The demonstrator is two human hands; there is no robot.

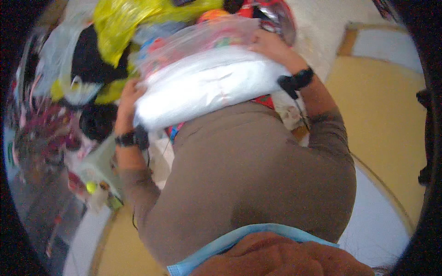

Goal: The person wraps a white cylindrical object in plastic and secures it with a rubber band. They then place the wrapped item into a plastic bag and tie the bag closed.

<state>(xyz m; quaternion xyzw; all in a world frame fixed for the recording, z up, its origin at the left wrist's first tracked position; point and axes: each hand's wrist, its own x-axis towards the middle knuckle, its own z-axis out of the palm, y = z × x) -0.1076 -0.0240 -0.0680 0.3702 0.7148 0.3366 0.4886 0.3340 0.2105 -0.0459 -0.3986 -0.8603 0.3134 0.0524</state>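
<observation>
A white plastic sheet or bag (207, 84), folded or rolled into a wide bundle, lies across my lap. My left hand (133, 91) grips its left end. At the upper right end, my right hand (269, 45) holds the edge of a thin clear plastic film (193, 39), its fingertips partly blurred. Through the film, red, blue and green patterned material shows beneath. Each of my wrists wears a black band, the right one with a cable hanging from it. A strip of red patterned cloth (265, 100) peeks out under the bundle.
Yellow plastic bags (121, 27) and a black item (95, 58) are heaped beyond my left hand. A red-rimmed transparent object (281, 17) lies past my right hand. A pale green plastic container (102, 169) stands at my left. Yellow and white floor tiles (373, 100) extend at right.
</observation>
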